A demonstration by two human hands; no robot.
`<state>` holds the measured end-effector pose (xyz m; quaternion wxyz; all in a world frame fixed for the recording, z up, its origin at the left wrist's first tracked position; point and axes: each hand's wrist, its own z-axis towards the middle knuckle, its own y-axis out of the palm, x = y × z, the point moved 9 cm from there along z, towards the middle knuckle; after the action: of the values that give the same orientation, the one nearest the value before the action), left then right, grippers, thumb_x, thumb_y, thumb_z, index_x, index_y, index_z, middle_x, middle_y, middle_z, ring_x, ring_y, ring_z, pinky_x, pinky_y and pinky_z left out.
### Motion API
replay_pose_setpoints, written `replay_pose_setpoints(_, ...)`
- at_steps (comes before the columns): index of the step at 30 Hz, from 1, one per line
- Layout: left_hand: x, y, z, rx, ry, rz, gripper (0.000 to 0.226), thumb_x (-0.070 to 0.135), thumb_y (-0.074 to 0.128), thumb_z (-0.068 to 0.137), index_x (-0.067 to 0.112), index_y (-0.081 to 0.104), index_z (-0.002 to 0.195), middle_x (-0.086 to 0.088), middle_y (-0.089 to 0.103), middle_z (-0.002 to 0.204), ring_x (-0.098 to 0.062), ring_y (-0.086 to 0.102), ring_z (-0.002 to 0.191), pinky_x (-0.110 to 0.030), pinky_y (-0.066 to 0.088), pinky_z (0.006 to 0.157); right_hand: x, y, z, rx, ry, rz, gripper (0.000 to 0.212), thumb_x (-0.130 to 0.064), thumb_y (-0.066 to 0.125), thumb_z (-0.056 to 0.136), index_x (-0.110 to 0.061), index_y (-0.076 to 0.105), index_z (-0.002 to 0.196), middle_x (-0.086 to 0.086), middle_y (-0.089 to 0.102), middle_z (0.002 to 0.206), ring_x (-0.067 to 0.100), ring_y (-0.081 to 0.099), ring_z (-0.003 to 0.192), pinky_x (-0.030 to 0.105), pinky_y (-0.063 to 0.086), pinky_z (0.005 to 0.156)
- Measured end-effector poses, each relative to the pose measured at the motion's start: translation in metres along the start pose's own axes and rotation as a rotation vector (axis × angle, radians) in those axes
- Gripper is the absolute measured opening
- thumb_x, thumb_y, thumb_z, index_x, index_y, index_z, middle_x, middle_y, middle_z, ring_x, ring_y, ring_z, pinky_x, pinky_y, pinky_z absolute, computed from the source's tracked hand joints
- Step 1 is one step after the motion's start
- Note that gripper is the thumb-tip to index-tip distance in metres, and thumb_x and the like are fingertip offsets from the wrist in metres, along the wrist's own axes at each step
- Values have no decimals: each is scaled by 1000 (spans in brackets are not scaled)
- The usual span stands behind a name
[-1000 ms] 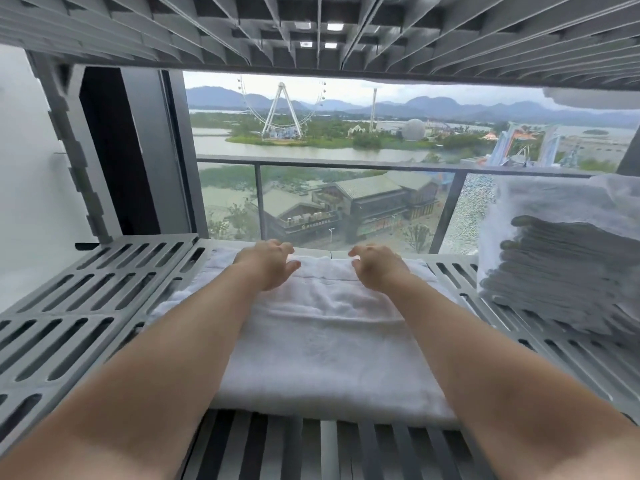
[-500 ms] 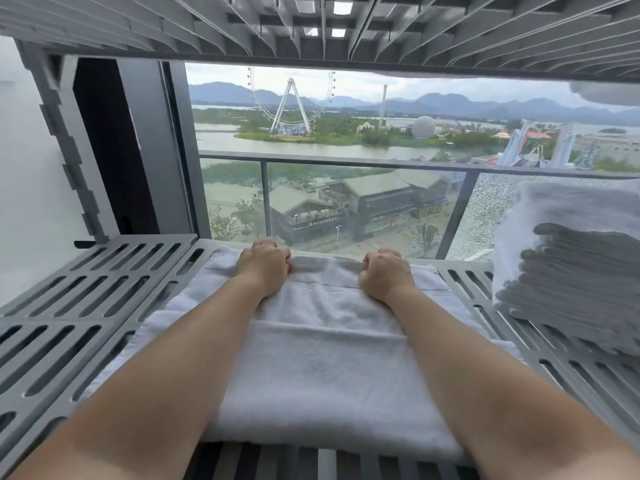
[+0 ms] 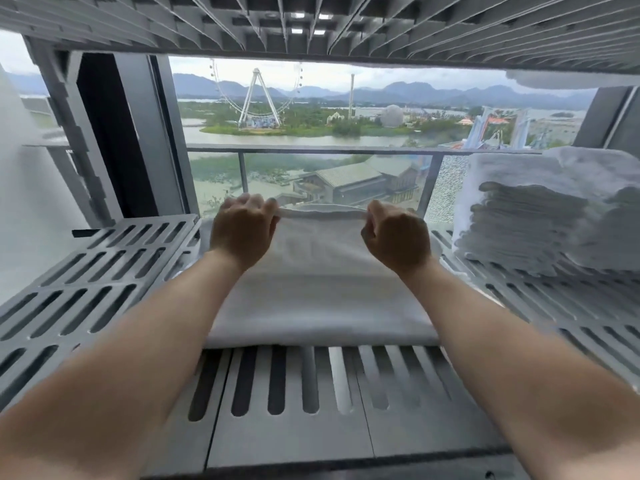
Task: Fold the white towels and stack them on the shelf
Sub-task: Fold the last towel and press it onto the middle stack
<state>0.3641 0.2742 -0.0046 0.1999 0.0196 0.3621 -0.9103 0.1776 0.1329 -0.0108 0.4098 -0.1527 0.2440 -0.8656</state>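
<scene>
Your left hand (image 3: pixel 242 233) and right hand (image 3: pixel 398 237) pinch the white towel's (image 3: pixel 318 292) far edge, lifted off the shelf (image 3: pixel 104 278). Pull unevenly and, likely, the fold skews.

daylit window (image 3: pixel 346 109), glass balcony railing (image 3: pixel 329 150)

The towel (image 3: pixel 322 299) is plain white, the towel stack (image 3: pixel 540 216) white, the shelf (image 3: pixel 291 441) grey with rows of dark slots.
</scene>
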Motion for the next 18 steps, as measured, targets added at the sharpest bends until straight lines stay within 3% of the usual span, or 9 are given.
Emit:
replay_pose_setpoints(4,15,-34,-35,-11,127,38,25,26,50,101,4,62,96,-18,66,83,-36,64,76,-45,50,77,-10,-29,-31,14,-61,-109,6,-19,52,85,-18,54,80,0,56,62,23,53,48,23,26,48)
replay_pose_setpoints(6,22,-42,-54,-81,152,22,26,28,49,101,5,61,99,-15,68,86,-34,65,76,-44,52,76,-17,-30,-50,-48,-96,-105,7,-22,51,87,-17,55,83,1,58,65,25,58,52,26,34,48)
replay_pose_setpoints(9,23,-46,-76,-200,113,-27,24,32,46,101,13,60,108,-7,67,96,-31,67,80,-40,54,68,-11,-21,-74,-294,-77,-84,17,-31,54,87,-17,58,94,5,67,79,29,66,69,32,46,58)
replay_pose_setpoints(12,24,-49,-95,-267,32,-50,18,28,50,98,20,59,111,0,65,101,-27,66,85,-37,52,66,3,-21,-92,-472,60,27,23,-21,55,84,-19,64,106,7,67,102,31,66,92,36,51,74)
replay_pose_setpoints(18,28,-63,-121,-279,-140,37,15,18,51,93,17,65,88,-2,65,85,-27,60,72,-33,45,61,14,-70,-103,-282,108,-40,34,1,50,82,-14,73,102,12,59,102,34,57,97,42,49,85)
